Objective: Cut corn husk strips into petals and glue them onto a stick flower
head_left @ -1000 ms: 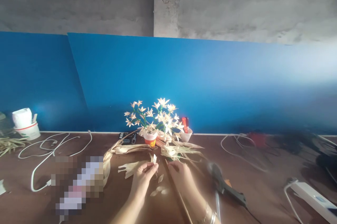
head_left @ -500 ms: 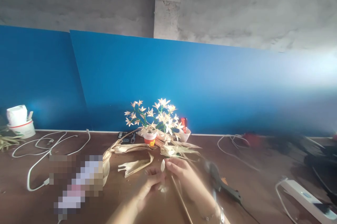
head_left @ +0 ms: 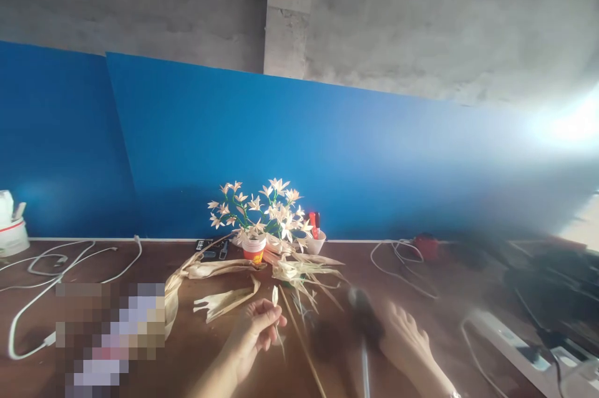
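My left hand point(head_left: 255, 328) is closed in a pinch on a small pale husk petal point(head_left: 275, 296), held upright just above the brown table point(head_left: 196, 348). My right hand point(head_left: 406, 339) lies far to the right at the rear of a black glue gun point(head_left: 361, 320); both are smeared by motion, so its grip is unclear. A thin wooden stick point(head_left: 302, 343) lies on the table between the hands. Behind them is a pile of dried husk strips point(head_left: 223, 302) and a bunch of pale husk flowers in a red cup point(head_left: 254, 249).
A white cup point(head_left: 315, 243) stands beside the flowers. White cables point(head_left: 70, 261) loop at the left near a white tub point(head_left: 12, 232). A white power strip point(head_left: 515, 340) and more cables point(head_left: 397, 261) lie at the right. A blue board point(head_left: 327, 155) backs the table.
My right hand has left the petal and swung right to the glue gun. The left hand has taken the petal in its pinch. The view has turned slightly to the right.
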Available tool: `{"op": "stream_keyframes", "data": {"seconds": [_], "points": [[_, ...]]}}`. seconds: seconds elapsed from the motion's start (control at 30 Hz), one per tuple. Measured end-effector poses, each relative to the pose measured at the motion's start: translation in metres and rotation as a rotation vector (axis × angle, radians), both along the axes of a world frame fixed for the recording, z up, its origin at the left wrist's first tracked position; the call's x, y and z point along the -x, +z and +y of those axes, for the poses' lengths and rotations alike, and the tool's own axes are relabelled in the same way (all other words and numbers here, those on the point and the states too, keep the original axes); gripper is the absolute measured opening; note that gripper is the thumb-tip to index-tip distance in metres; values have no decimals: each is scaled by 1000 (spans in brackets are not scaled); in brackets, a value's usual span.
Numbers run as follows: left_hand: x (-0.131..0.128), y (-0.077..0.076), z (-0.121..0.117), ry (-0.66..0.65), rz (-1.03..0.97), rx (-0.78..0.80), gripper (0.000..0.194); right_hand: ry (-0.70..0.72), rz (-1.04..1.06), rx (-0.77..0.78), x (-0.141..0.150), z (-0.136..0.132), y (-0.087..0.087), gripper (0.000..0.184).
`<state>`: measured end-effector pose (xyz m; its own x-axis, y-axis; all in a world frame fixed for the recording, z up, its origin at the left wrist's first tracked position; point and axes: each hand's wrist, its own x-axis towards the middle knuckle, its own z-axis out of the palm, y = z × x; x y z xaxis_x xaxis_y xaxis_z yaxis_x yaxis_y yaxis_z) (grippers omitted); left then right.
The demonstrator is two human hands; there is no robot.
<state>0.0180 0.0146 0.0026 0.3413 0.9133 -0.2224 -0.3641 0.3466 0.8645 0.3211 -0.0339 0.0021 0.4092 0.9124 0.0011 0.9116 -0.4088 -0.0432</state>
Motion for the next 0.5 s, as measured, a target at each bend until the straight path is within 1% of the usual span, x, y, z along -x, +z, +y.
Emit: {"op": "stream_keyframes", "data": {"seconds": [0.07, 0.13, 0.2, 0.27, 0.33, 0.4, 0.43, 0.47, 0.5], "points": [[-1, -4, 0, 7, -1, 4, 35, 11, 15, 21, 4, -1, -6, 61], [-1, -8, 1, 25, -2, 25, 33, 18, 24, -7, 7, -1, -7, 55], [0, -10, 3, 52, -3, 50, 31, 7, 53, -85, 9, 0, -3, 47], [2, -10, 6, 85, 0, 62, 32, 3, 144, -215, 11, 3, 6, 40], [3, -10, 8, 110, -2, 53, 35, 49, 340, -378, 19, 10, 17, 31], [4, -10, 10, 128, -21, 43, 38, 142, 631, -519, 37, 19, 26, 23], [4, -10, 10, 135, -35, 40, 39, 196, 794, -510, 49, 24, 30, 25], [4, -11, 10, 142, -47, 41, 39, 192, 901, -511, 64, 28, 32, 28], [4, -11, 10, 149, -55, 41, 40, 233, 961, -514, 79, 33, 32, 31]]}}
